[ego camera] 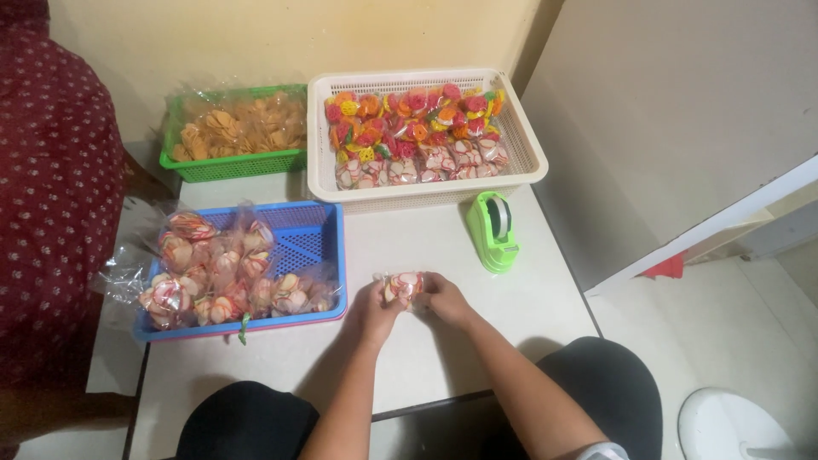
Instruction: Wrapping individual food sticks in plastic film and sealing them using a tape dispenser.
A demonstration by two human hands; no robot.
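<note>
Left hand (375, 308): fingers curled, gripping the left side of the packet (404, 286).
Right hand (443, 298): fingers bent, pinching the packet's right side.
Packet: small clear bag of pink-white crackers, held between both hands just above the table (426, 238), near its middle.
Blue basket (319, 234): left, holding similar packets.
Cream basket (426, 189): far, filled with colourful packets.
Green basket (234, 163): far left, with tan crackers.
Tape dispenser (494, 232): green, just beyond the right hand.

The small packet (403, 286) is glossy clear plastic film, the three baskets at twelve, eleven and nine o'clock are perforated plastic, and the table (426, 247) looks smooth and matt.
</note>
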